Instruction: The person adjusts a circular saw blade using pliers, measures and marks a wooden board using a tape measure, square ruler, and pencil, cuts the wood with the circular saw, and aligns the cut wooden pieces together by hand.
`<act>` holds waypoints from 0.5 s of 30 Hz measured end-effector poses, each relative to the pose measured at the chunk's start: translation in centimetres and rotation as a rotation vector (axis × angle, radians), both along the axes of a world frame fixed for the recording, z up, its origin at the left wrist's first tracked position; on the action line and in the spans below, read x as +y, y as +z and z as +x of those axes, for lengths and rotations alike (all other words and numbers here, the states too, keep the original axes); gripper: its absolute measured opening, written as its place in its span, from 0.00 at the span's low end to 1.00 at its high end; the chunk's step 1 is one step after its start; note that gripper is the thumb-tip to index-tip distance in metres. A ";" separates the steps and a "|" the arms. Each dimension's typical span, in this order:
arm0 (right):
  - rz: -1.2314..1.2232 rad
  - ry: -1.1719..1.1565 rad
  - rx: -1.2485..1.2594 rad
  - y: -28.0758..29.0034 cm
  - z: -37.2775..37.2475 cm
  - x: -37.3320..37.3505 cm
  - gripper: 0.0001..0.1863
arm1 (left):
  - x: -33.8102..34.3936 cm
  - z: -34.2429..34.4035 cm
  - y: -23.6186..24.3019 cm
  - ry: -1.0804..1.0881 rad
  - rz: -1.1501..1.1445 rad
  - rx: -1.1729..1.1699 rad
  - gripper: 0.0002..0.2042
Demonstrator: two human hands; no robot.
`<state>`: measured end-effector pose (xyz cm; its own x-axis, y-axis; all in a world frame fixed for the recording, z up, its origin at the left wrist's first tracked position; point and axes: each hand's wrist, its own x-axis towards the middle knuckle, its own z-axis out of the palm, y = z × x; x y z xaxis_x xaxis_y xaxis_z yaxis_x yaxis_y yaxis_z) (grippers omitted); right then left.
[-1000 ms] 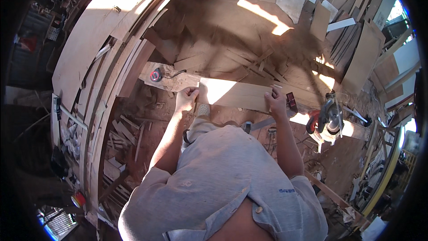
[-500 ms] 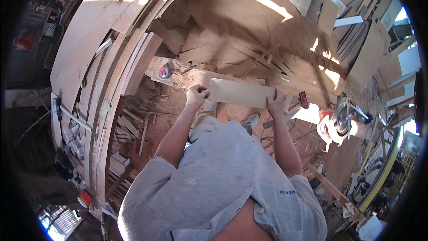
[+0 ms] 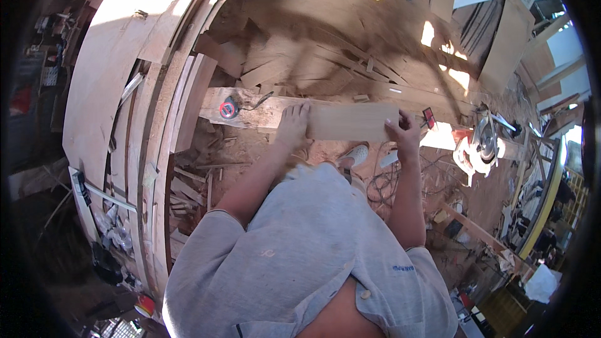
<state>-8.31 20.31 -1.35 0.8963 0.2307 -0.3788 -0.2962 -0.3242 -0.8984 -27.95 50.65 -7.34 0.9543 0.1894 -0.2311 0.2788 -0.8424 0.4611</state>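
Note:
A short rectangular wooden board (image 3: 352, 121) lies level across the front of my body, above a long plank. My left hand (image 3: 293, 125) is closed round its left end, fingers over the far edge. At the other end, my right hand (image 3: 405, 130) grips the right edge between thumb and bent fingers. Left of my left hand, a red and black tape measure (image 3: 228, 108) rests on the plank (image 3: 211, 101), with a dark strap trailing from it. A small red and black object (image 3: 428, 117) sits just beyond my right hand.
A circular saw (image 3: 481, 147) stands at the right end of the plank. Stacked boards and a large plywood sheet (image 3: 106, 69) rise on the left. Offcuts (image 3: 272, 66) and sawdust cover the ground ahead. A cable (image 3: 387, 184) coils near my shoe (image 3: 355, 155).
My left hand has gone from a pinch beside the board's left end to a grip over it. The board has turned from sloping down rightward to nearly level. The view has shifted slightly.

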 end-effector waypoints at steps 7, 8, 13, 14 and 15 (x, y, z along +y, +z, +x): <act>0.075 0.526 -0.149 13.7 -5.1 14.0 0.30 | 3.7 -2.0 -6.3 -0.096 -0.179 -0.052 0.50; 0.172 0.574 -0.132 13.8 -5.4 14.8 0.29 | 4.0 -2.8 -7.8 -0.128 -0.174 -0.081 0.45; -0.021 0.440 -0.225 7.6 -3.5 11.5 0.24 | 6.2 -8.1 -14.1 0.048 -0.143 -0.054 0.36; -0.088 0.366 -0.262 5.2 -2.9 9.3 0.24 | 6.7 -8.8 -14.6 0.112 -0.199 -0.035 0.36; -0.155 0.296 -0.298 2.1 -2.4 6.8 0.23 | 6.9 -9.6 -14.7 0.177 -0.321 0.001 0.35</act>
<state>-10.73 27.15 0.79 0.8756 0.4542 -0.1646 0.0936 -0.4937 -0.8646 -37.52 57.53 -22.01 0.9130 0.2691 -0.3067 0.4080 -0.5937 0.6936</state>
